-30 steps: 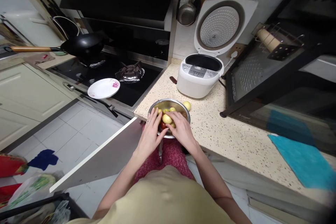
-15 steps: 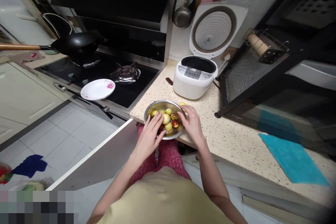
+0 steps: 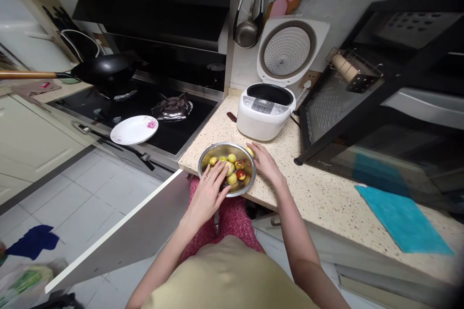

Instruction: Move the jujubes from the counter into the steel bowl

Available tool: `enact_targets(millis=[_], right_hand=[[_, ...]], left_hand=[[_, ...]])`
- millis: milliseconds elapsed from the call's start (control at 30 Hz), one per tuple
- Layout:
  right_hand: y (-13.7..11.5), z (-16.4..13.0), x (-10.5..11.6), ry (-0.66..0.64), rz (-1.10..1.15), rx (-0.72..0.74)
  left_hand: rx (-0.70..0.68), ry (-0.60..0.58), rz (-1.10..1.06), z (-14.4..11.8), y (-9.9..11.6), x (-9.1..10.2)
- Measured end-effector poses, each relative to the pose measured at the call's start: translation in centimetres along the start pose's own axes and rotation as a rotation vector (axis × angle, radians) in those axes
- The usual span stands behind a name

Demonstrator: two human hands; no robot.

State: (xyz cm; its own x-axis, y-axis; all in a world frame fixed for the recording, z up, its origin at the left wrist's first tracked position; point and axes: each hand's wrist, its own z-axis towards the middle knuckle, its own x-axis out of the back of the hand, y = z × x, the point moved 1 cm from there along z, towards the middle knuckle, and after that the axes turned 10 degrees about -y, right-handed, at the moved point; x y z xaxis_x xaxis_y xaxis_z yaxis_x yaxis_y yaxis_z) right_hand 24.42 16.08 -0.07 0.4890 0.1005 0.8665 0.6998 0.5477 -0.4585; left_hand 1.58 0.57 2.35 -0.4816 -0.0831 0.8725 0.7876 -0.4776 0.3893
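Note:
A round steel bowl (image 3: pixel 207 188) stands at the counter's front edge, with several yellow-green jujubes (image 3: pixel 231 178) in it, some with red-brown patches. My left hand (image 3: pixel 209 188) reaches over the bowl's near left rim. Its fingers stretch across the jujubes and its thumb is apart, so the hand looks open; what lies under the fingers is partly hidden. Just beyond the right rim, my right hand (image 3: pixel 267 161) has its fingers closed about a single pale jujube (image 3: pixel 250 151).
A white rice cooker (image 3: pixel 265 116) with its lid up stands behind the bowl. To the left, a flowered plate (image 3: pixel 134 130) rests on the stove edge, near a wok (image 3: pixel 105 68). A cabinet door (image 3: pixel 126 231) hangs open beside my legs. A blue cloth (image 3: pixel 402 217) lies right.
My right hand has left the bowl's right rim and moved outward onto the pale jujube beside it. My left hand stays over the jujubes. The camera view has tilted slightly.

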Motion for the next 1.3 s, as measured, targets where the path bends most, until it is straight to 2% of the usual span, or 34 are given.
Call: enact_targets(millis=[233, 367, 467, 533, 633, 800, 1300], right_hand=[[-1.8, 0.0, 0.7, 0.049, -0.031, -0.04], [-2.3, -0.7, 1.5, 0.195, -0.089, -0.096], [-3.4, -1.4, 2.5, 0.284, -0.075, -0.072], [-4.5, -1.9, 2.8, 0.265, -0.036, 0.0], [-6.3, -2.3, 2.6, 0.152, 0.027, 0.107], [-7.8, -2.3, 1.4, 0.05, 0.061, 0.152], [-7.2, -2.2, 0.1, 0.035, 0.183, 0.198]], left_hand=[[0.022, 0.008, -0.008, -0.1, 0.1, -0.1], [0.019, -0.005, 0.02, 0.0, 0.2, -0.1], [0.024, 0.003, 0.031, 0.0, 0.2, -0.2], [0.028, 0.014, 0.029, 0.0, 0.3, -0.2], [0.03, 0.025, 0.018, 0.1, 0.3, -0.2], [0.042, 0.028, 0.011, 0.1, 0.3, -0.3], [0.049, 0.033, -0.019, -0.1, 0.2, -0.3]])
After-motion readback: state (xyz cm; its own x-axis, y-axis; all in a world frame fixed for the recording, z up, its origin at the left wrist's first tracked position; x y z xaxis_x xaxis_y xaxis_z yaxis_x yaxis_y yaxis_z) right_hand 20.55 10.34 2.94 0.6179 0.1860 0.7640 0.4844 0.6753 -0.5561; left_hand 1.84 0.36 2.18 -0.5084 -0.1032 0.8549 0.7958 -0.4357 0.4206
